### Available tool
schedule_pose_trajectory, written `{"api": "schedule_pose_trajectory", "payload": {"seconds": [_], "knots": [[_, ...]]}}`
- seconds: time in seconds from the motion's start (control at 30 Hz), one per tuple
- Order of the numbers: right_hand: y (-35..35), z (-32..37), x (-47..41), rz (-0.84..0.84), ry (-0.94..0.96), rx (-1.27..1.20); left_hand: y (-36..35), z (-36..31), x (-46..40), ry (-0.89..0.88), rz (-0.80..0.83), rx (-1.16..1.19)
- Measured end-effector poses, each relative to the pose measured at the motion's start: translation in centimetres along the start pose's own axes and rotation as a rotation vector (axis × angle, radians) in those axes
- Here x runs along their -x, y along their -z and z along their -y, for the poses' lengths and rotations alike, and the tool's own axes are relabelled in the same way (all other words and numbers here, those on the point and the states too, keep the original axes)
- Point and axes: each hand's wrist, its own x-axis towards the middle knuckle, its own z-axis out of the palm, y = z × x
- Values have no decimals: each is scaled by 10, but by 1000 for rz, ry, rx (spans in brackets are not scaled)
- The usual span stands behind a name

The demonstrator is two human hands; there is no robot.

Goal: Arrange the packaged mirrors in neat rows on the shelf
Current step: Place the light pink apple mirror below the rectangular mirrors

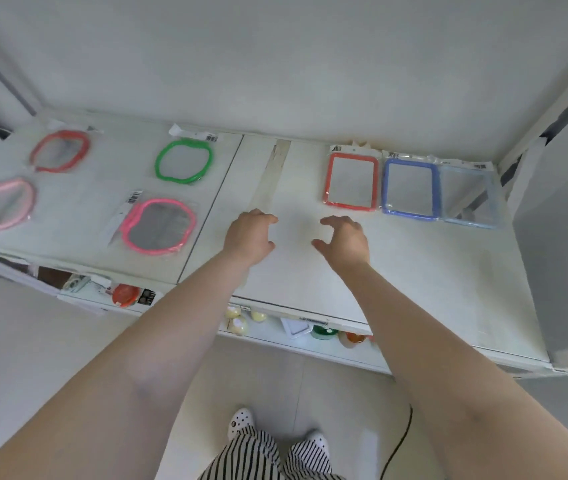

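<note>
Three rectangular packaged mirrors lie side by side at the back right of the white shelf: a red-framed one, a blue-framed one and a pale clear-blue one. On the left part lie rounded mirrors: a red one, a green one, a pale pink one and a bright pink one. My left hand and my right hand hover over the bare middle of the shelf, fingers apart, holding nothing.
A lower shelf under the front edge holds small goods. A grey panel stands at the right end. A seam divides the shelf top. Below are tiled floor, my striped trousers and white shoes, and a dark cable.
</note>
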Motion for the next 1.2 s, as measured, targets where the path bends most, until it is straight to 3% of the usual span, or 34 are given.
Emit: {"api": "schedule_pose_trajectory", "payload": {"seconds": [0.13,0.33,0.8,1.2], "knots": [[-16,32,29,71,134,86,16,31,31,-12,49,-67],[-51,82,64,94,185,117,37,94,79,28,-6,-58],[-195,272,157,174,312,162,70,326,246,149,-85,-40],[-266,381,126,275,448,211,106,438,233,258,-127,-5]]}}
